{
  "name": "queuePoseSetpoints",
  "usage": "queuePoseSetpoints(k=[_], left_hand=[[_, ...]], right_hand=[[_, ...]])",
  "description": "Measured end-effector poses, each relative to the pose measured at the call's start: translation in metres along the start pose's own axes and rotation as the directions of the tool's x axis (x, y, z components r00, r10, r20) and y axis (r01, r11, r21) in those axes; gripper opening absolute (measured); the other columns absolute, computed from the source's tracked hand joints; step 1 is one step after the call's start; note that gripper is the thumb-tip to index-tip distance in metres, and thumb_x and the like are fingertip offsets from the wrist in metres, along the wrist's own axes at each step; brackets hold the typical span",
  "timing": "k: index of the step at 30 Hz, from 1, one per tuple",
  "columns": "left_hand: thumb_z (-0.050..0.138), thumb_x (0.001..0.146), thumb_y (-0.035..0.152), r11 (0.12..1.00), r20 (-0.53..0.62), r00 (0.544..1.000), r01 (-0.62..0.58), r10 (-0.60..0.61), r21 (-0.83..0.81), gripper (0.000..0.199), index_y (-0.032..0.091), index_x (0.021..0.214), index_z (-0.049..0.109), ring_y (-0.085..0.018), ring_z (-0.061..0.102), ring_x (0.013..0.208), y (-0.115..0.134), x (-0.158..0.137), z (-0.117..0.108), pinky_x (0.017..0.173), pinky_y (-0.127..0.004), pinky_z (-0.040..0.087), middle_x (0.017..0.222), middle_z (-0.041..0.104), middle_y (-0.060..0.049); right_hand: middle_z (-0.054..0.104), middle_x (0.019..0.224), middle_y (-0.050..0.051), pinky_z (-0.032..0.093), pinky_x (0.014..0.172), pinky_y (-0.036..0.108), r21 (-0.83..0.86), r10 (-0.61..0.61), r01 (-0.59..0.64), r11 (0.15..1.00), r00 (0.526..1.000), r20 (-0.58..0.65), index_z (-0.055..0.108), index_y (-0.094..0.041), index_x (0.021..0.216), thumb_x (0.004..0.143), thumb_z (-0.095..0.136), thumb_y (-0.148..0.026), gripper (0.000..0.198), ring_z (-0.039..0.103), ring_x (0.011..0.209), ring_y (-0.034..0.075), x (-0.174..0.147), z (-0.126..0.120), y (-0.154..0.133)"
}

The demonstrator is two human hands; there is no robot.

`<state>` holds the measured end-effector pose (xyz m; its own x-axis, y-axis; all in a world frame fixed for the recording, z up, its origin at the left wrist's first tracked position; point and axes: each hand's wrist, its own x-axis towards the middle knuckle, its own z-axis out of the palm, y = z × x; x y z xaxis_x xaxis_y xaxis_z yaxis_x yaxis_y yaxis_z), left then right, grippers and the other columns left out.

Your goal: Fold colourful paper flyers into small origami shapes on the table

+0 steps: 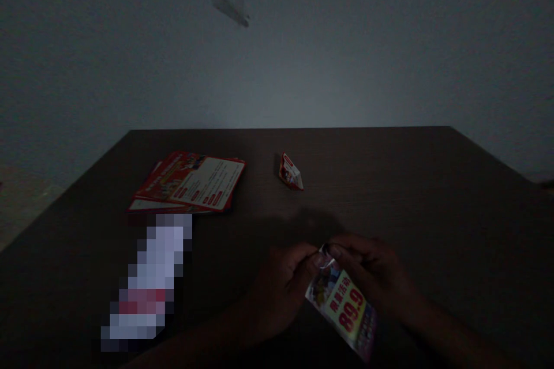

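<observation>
Item one: dark desk (433,196), wood-grained, in very dim light, set against a pale wall (108,57).

Item two: stack of leaflets (190,183), red and white print, lying flat on the desk's far left part, edges fanned a little. No box, tray or other container shows on the desk; the leaflets lie loose.

Item three: small folded paper piece (291,172), red and white, standing on the desk just right of the stack and apart from it, well beyond my hands.

Item four: blurred, pixelated patch (149,282) on the near left of the desk; I cannot tell what lies under it.

Item five: leaflet (344,302), held at the near edge of the desk, between my two hands. It shows "89.9" in red on a yellow-green ground and slants down to the right.

Item six: my left hand (281,288), fingers curled, thumb and fingertips pressed on the leaflet's upper corner.

Item seven: my right hand (372,271), fingers bent over, pinching the same upper corner from the other side. The fingertips of both hands nearly meet there, possibly making a fold, though the light is too poor to be sure.
</observation>
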<state>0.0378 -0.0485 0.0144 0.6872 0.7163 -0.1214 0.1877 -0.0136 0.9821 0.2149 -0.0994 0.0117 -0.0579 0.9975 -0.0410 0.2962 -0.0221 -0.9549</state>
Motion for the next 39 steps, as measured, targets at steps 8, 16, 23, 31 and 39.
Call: queuePoseSetpoints(k=[8, 16, 23, 31, 39], left_hand=[[0.040, 0.092, 0.047, 0.992, -0.235, 0.964, 0.113, -0.124, -0.060, 0.039, 0.017, 0.092, 0.064, -0.010, 0.050, 0.047, -0.008, 0.003, -0.001, 0.043, -0.019, 0.037, 0.061, 0.058, 0.002], [0.055, 0.086, 0.033, 0.978, -0.208, 0.958, -0.175, 0.196, 0.117, 0.052, 0.023, 0.134, 0.039, -0.024, 0.053, 0.112, -0.012, -0.005, -0.009, 0.092, -0.037, 0.045, 0.127, 0.053, -0.011], [0.073, 0.070, 0.031, 0.836, 0.033, 0.888, -0.443, 0.458, 0.324, 0.073, 0.026, 0.134, 0.039, -0.031, 0.040, 0.125, -0.015, -0.003, -0.016, 0.101, -0.047, 0.037, 0.139, 0.040, -0.011], [0.074, 0.071, 0.029, 0.872, 0.010, 0.906, -0.410, 0.423, 0.269, 0.062, 0.023, 0.127, 0.046, -0.024, 0.050, 0.116, -0.016, 0.000, -0.015, 0.097, -0.040, 0.041, 0.126, 0.053, -0.010], [0.071, 0.074, 0.031, 0.888, -0.007, 0.912, -0.398, 0.411, 0.231, 0.040, 0.019, 0.111, 0.061, -0.023, 0.059, 0.103, -0.010, 0.000, -0.016, 0.088, -0.037, 0.047, 0.114, 0.062, -0.010]], right_hand=[[0.059, 0.059, -0.004, 0.044, 0.051, 0.020, 0.266, 0.146, -0.102, 0.958, 0.978, -0.151, 0.066, -0.021, 0.096, 0.075, 0.070, -0.039, 0.027, 0.054, 0.053, 0.009, 0.003, -0.009, 0.007], [0.063, 0.061, -0.002, 0.047, 0.049, 0.022, 0.472, 0.317, -0.221, 0.854, 0.939, -0.132, 0.068, -0.018, 0.088, 0.066, 0.077, -0.039, 0.032, 0.059, 0.053, 0.011, 0.005, -0.017, 0.009], [0.065, 0.066, -0.001, 0.048, 0.051, 0.023, 0.536, 0.362, -0.279, 0.797, 0.931, -0.053, 0.067, -0.019, 0.090, 0.068, 0.077, -0.036, 0.029, 0.062, 0.054, 0.011, 0.005, -0.020, 0.016], [0.066, 0.066, -0.002, 0.049, 0.051, 0.023, 0.611, 0.417, -0.310, 0.729, 0.908, -0.035, 0.068, -0.020, 0.088, 0.064, 0.080, -0.033, 0.030, 0.062, 0.053, 0.011, 0.009, -0.021, 0.018], [0.066, 0.064, -0.002, 0.047, 0.052, 0.024, 0.588, 0.415, -0.319, 0.743, 0.909, -0.031, 0.068, -0.019, 0.087, 0.063, 0.080, -0.033, 0.030, 0.062, 0.053, 0.012, 0.010, -0.020, 0.017]])
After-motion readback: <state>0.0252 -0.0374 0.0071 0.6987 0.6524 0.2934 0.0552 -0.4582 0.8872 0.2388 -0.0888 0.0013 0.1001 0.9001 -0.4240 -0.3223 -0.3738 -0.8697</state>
